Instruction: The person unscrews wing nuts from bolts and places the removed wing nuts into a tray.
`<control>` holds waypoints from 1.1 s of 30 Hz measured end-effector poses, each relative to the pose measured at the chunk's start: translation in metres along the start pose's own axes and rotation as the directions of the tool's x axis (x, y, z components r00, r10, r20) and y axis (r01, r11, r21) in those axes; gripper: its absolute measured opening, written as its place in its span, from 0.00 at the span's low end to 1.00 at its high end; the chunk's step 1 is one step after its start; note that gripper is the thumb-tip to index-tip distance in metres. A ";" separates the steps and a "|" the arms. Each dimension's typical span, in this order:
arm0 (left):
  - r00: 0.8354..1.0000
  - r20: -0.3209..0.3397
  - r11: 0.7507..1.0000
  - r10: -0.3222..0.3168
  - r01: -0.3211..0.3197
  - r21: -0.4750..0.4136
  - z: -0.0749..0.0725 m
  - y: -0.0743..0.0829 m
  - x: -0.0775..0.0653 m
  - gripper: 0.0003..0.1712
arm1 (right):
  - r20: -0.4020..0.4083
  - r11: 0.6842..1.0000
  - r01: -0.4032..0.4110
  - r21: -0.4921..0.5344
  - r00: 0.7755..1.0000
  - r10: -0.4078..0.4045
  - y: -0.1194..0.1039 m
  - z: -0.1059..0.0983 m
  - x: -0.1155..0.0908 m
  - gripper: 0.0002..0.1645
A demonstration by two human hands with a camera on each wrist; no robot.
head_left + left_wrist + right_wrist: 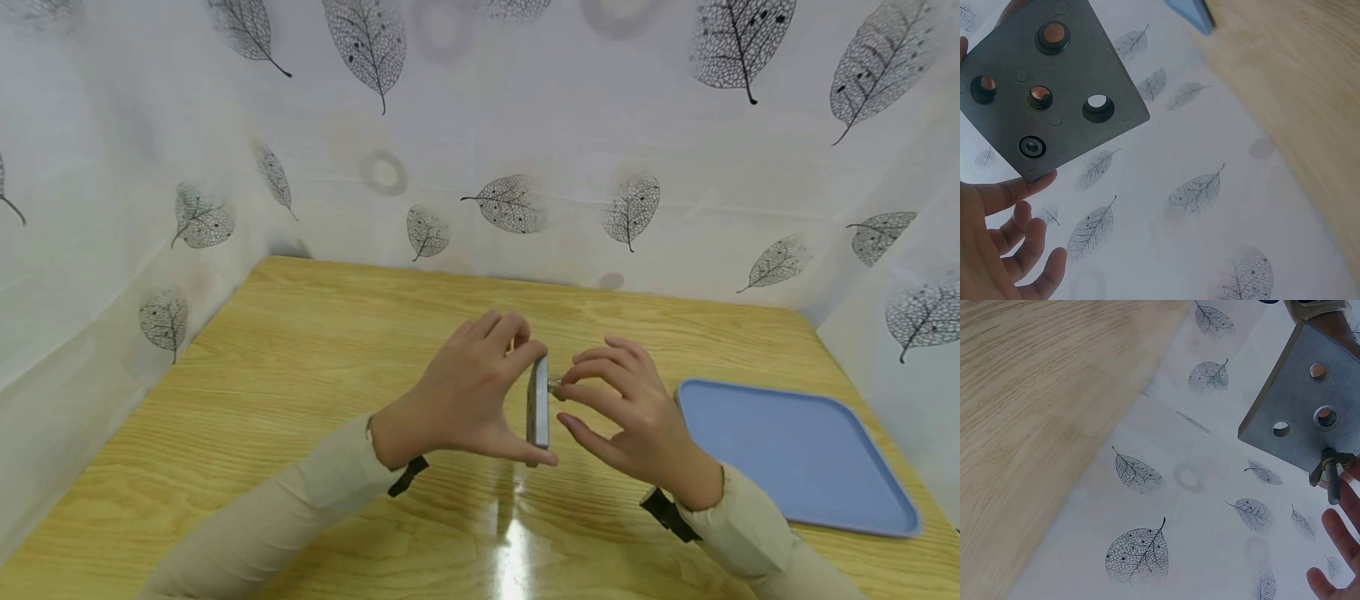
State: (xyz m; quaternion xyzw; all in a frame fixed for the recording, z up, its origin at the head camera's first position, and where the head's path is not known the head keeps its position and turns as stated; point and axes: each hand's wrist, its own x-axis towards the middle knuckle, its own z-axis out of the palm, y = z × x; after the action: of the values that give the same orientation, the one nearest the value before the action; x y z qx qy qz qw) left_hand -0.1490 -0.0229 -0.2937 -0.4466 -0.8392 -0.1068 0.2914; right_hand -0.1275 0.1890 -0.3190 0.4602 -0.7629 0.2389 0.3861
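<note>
My left hand [472, 383] grips a square grey metal plate [537, 404] by opposite edges between thumb and forefinger, upright above the table. In the left wrist view, the plate's darker face has several round holes and a recessed hex-socket bolt head [1032, 147]. The bolt's threaded end [1333, 487] sticks out of the other face near a corner, carrying a wing nut [1327, 464]. Fingertips of my right hand [633, 408] touch the wing nut, while its thumb stands apart below; the exact contact is partly hidden.
A blue tray [795, 450] lies on the right of the wooden table [300, 358]. Behind and beside the table hangs a white curtain [480, 125] printed with dark leaves.
</note>
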 end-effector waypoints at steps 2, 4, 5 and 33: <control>1.000 0.001 1.000 -0.003 0.003 -0.002 0.000 0.000 0.000 0.52 | 0.006 1.000 0.012 -0.009 1.000 -0.012 0.000 0.000 0.000 0.19; 1.000 0.000 1.000 -0.005 0.005 -0.007 0.000 -0.001 -0.001 0.53 | 0.010 1.000 0.018 -0.019 1.000 -0.018 0.000 0.000 0.000 0.19; 1.000 -0.001 1.000 -0.006 0.006 -0.009 0.000 -0.001 -0.001 0.53 | 0.007 1.000 0.017 -0.022 1.000 -0.017 0.000 0.000 -0.001 0.19; 0.999 0.035 0.998 0.006 -0.008 0.066 0.002 0.001 -0.002 0.53 | 0.103 0.983 -0.176 -0.060 0.978 0.181 0.003 0.002 -0.002 0.27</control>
State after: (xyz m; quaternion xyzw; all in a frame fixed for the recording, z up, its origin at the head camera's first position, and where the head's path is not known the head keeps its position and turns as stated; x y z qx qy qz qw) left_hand -0.1480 -0.0228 -0.2960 -0.4413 -0.8457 -0.0702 0.2919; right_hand -0.1300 0.1902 -0.3216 0.3921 -0.8267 0.2282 0.3328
